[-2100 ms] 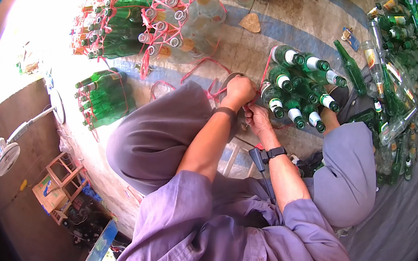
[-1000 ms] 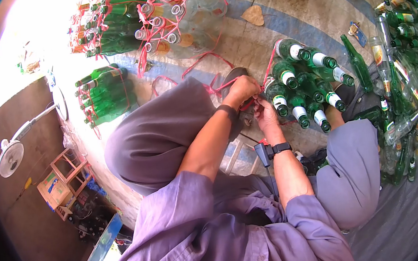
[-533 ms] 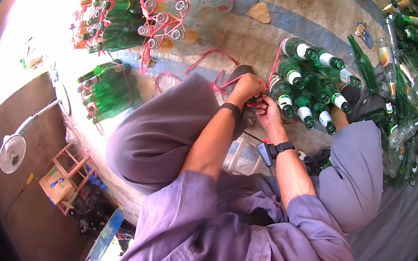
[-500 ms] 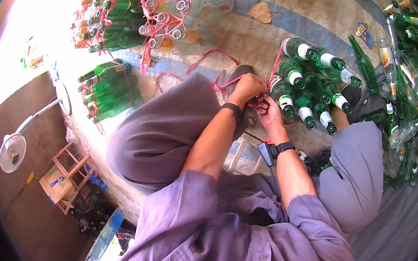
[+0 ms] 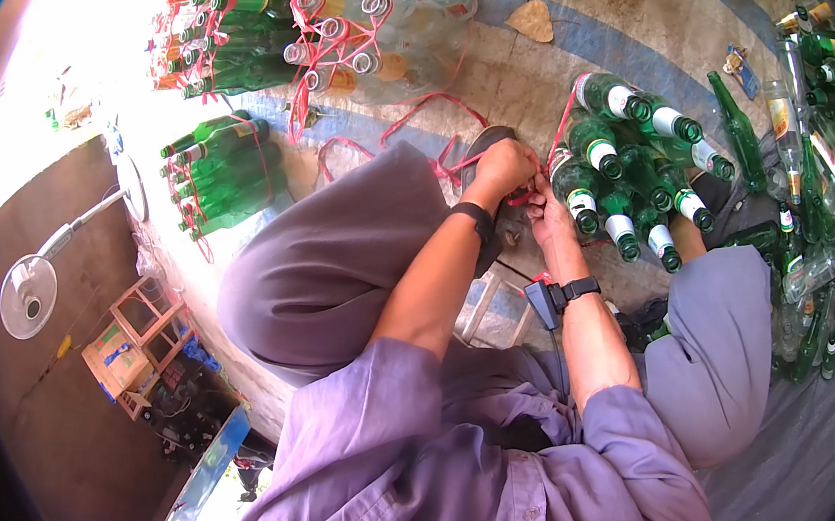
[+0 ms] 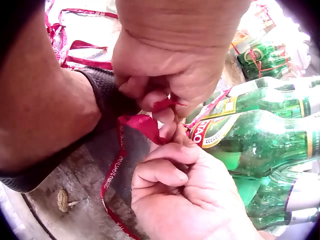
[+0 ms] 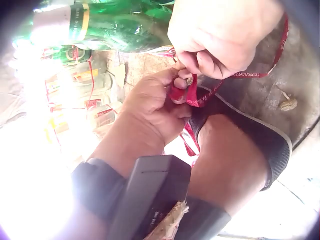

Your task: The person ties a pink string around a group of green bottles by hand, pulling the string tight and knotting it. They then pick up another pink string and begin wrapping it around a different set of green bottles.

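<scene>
A printed red plastic ribbon (image 6: 142,126) runs between my two hands, close beside a bundle of green beer bottles (image 5: 637,159). My left hand (image 5: 506,174) pinches the ribbon with curled fingers. Just below it, my right hand (image 5: 553,222) also pinches the ribbon between thumb and fingers. In the right wrist view, a loop of the ribbon (image 7: 195,95) stands out between the fingertips, and a loose length trails from the right hand. The bottles lie with necks towards me, white foil on several of them. My fingers partly hide any knot.
A sandalled foot (image 7: 230,135) is right beside the hands. Tied green bottles (image 5: 223,174) and clear bottles (image 5: 397,46) stand at the upper left. Many loose bottles (image 5: 826,221) are heaped at the right. A single green bottle (image 5: 739,134) lies near the bundle.
The head view has turned slightly, so the scene sits further right. Both hands stay together on the ribbon beside the bottle bundle, with only small finger movements.
</scene>
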A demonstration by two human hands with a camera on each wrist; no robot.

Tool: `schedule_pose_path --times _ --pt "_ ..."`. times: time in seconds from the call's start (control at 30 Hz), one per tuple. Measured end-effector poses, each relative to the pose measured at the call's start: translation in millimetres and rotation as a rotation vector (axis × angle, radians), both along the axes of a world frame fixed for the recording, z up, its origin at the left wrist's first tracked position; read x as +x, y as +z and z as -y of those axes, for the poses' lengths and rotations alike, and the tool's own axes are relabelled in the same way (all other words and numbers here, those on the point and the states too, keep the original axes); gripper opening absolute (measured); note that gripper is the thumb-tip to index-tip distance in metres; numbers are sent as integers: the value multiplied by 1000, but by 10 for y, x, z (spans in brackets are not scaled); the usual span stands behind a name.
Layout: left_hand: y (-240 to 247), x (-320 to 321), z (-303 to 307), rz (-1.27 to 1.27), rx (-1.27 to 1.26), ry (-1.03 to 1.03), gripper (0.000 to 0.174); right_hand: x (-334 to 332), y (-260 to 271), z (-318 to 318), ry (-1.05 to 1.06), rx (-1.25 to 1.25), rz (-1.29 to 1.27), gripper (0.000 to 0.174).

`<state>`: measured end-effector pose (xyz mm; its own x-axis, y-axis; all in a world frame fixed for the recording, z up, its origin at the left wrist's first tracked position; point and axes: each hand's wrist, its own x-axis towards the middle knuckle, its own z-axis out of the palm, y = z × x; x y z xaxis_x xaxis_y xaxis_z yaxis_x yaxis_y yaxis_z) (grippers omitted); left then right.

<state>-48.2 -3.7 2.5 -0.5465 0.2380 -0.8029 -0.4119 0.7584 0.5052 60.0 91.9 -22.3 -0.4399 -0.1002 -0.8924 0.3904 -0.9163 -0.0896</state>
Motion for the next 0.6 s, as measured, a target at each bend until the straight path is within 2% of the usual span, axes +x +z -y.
schedule_pose_path --times 0.23,0.37,0.43,0.6 --pt "-24 -12 -17 -68 -55 -68 17 -5 -14 7 20 51 4 8" --pt "-23 1 -37 -97 -54 -25 14 -15 -14 11 19 58 9 7" --pt "37 -27 -68 -120 -106 -94 15 -46 15 7 68 112 -6 6" --pt "52 -60 -106 -55 -121 -120 14 -92 93 25 56 126 27 8"
